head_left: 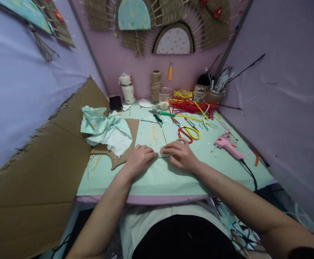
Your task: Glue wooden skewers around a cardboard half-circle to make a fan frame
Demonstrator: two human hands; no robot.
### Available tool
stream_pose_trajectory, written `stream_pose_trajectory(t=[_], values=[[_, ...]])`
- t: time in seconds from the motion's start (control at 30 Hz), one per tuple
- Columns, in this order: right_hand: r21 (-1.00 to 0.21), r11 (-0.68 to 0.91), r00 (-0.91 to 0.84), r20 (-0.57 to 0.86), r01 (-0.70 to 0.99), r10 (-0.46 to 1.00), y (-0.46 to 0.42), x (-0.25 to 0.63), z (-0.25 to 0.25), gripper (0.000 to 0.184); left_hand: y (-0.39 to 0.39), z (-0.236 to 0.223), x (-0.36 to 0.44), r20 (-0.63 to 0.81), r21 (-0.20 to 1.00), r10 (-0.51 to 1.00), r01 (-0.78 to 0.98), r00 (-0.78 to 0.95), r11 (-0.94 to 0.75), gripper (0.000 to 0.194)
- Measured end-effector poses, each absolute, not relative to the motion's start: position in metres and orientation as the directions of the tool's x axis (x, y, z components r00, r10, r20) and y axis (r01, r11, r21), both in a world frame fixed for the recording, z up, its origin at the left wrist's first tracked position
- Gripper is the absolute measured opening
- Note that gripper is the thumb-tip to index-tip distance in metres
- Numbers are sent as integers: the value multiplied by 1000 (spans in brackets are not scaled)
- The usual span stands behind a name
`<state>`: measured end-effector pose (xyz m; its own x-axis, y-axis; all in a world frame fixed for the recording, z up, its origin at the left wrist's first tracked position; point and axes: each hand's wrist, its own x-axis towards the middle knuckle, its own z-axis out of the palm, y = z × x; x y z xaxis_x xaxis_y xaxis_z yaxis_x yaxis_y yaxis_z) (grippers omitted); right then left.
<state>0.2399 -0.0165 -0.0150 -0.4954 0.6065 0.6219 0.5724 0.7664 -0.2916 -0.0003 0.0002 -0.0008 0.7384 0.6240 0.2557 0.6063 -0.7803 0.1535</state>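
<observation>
My left hand (142, 158) rests low over the table with its fingers bent together and pressed down at the left end of a small thin piece (163, 156). This piece shows a pale bluish edge and a bit of brown; most of it is hidden by the fingers, so its kind cannot be made out. Across from it, my right hand (182, 155) has its fingers curled over the right end. Just beyond the hands lie thin wooden sticks (154, 133). Scissors (187, 133) with red and yellow handles lie right behind my right hand.
Crumpled floral cloth (105, 127) lies on cut cardboard (132, 133) at left. A pink glue gun (229, 148) with a cord sits at right. Behind are green-handled pliers (162, 114), red pipe cleaners (190, 107), a plastic cup (165, 98), twine (155, 86) and a white bottle (127, 89).
</observation>
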Motion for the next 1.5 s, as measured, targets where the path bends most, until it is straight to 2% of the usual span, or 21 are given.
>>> stream_pose_trajectory(t=[0.1, 0.2, 0.37, 0.5, 0.6, 0.77, 0.87, 1.1, 1.5], values=[[-361, 688, -306, 699, 629, 646, -14, 246, -14, 21, -2, 1, 0, 291, 167, 632, 613, 718, -773, 23], [-414, 606, -169, 715, 679, 678, -12, 252, -15, 19, -2, 2, 0, 315, 168, 646, 629, 696, -759, 23], [-449, 564, -99, 715, 693, 692, -10, 255, -17, 19, -2, 1, 0, 408, 163, 687, 692, 602, -703, 22], [-467, 535, -72, 702, 704, 709, -10, 254, -16, 19, 0, 7, -4, 452, 191, 778, 804, 437, -563, 25], [-489, 501, -48, 680, 714, 732, -10, 254, -16, 20, 6, 22, -6, 374, 196, 870, 889, 322, -413, 24], [-517, 496, -32, 669, 697, 743, -10, 254, -16, 19, 34, 50, 8, 60, 152, 975, 963, 214, -221, 24], [-535, 492, -24, 660, 687, 751, -11, 254, -17, 20, 58, 52, 27, -99, 115, 976, 977, 192, -181, 26], [-547, 476, -33, 633, 688, 774, -11, 256, -16, 19, 94, 33, 50, -201, 47, 970, 991, 133, -127, 27], [-552, 465, -47, 608, 692, 793, -11, 256, -15, 17, 95, 38, 55, -217, 32, 972, 996, 92, -87, 32]])
